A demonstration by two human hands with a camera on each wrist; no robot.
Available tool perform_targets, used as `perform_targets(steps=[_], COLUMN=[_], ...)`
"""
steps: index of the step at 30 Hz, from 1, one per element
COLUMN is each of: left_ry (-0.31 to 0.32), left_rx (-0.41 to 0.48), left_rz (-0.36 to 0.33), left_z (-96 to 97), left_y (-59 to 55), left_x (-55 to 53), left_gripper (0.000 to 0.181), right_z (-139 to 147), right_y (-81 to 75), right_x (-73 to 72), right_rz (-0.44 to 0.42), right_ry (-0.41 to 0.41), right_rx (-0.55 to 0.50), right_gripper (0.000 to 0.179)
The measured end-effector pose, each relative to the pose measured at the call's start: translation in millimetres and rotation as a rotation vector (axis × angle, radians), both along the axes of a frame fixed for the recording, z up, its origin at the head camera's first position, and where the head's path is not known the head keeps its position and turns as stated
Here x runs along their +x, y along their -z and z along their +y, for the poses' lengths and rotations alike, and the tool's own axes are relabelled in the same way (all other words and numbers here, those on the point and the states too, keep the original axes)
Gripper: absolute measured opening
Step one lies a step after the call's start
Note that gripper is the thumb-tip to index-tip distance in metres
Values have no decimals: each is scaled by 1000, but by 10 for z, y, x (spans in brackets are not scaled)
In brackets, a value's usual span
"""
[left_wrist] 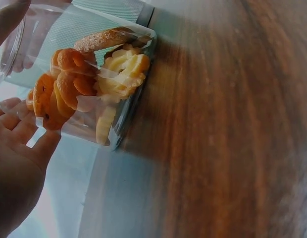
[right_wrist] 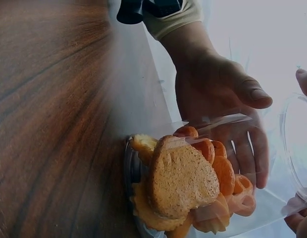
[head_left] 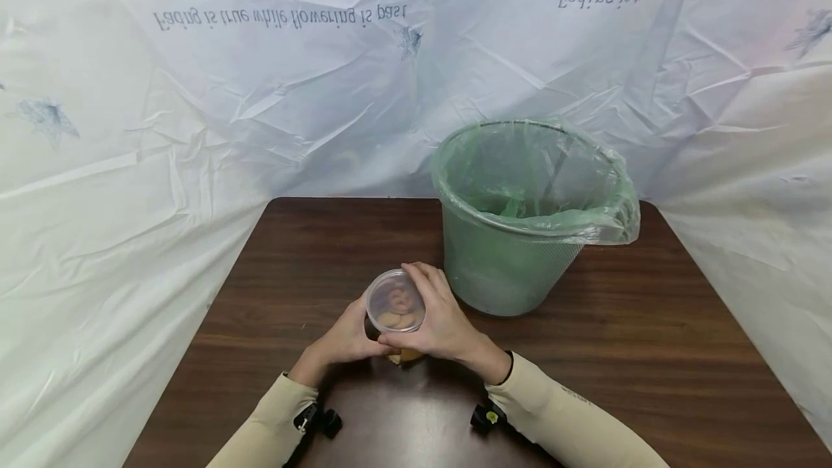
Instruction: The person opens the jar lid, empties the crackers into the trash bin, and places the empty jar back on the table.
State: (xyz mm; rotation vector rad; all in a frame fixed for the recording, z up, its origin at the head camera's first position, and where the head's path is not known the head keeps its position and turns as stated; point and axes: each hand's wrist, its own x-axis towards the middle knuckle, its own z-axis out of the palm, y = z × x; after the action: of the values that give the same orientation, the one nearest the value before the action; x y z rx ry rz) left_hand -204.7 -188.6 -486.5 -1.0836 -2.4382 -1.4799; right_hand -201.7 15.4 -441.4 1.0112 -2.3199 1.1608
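Observation:
A clear plastic jar (left_wrist: pixel 76 131) of cookies stands upright on the table, with a round see-through lid (head_left: pixel 395 282) on top. Inside are a sugar-dusted cookie (right_wrist: pixel 183 178), pretzel-like orange-brown ones (right_wrist: pixel 241 196) and a pale ridged ring cookie (left_wrist: pixel 123 72). My left hand (head_left: pixel 347 334) holds the jar's side, its fingers spread around the clear wall. From the right, my right hand (head_left: pixel 447 323) grips the lid's rim between thumb and fingers. Parts of both hands are hidden behind the jar in the wrist views.
Behind and right of the jar stands a mesh bin (head_left: pixel 500 273) lined with a thin green plastic bag (head_left: pixel 611 226). The dark wooden table (head_left: pixel 650 352) is surrounded by white printed sheeting (head_left: pixel 312 107) at the back and sides.

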Motion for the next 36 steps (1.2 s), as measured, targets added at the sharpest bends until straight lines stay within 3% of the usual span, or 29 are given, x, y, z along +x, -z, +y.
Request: perform_targets(steps=[3, 8, 12, 16, 21, 25, 30, 36], left_ry=[3, 34, 32, -5, -53, -51, -46, -38], left_rx=[-1, 16, 20, 0, -27, -18, -2, -2], left_rz=[24, 52, 15, -19, -13, 10, 29, -3], left_z=[10, 65, 84, 67, 28, 24, 57, 93], left_y=[-17, -226, -316, -207, -15, 9, -140, -338], left_x=[5, 76, 120, 72, -32, -60, 2, 90], left_gripper=[101, 97, 97, 101, 103, 103, 100, 96], right_z=[2, 11, 24, 31, 35, 43, 51, 65], right_y=[-4, -8, -4, -3, -12, -20, -27, -32], right_x=[1, -9, -26, -44, -68, -83, -101, -130], right_rz=[3, -9, -24, -33, -31, -29, -29, -29], right_ry=[-1, -10, -30, -49, -64, -69, -86, -115], right_rx=[-12, -22, -28, -25, -27, -18, -12, -3], right_gripper=[103, 101, 99, 98, 98, 99, 98, 98])
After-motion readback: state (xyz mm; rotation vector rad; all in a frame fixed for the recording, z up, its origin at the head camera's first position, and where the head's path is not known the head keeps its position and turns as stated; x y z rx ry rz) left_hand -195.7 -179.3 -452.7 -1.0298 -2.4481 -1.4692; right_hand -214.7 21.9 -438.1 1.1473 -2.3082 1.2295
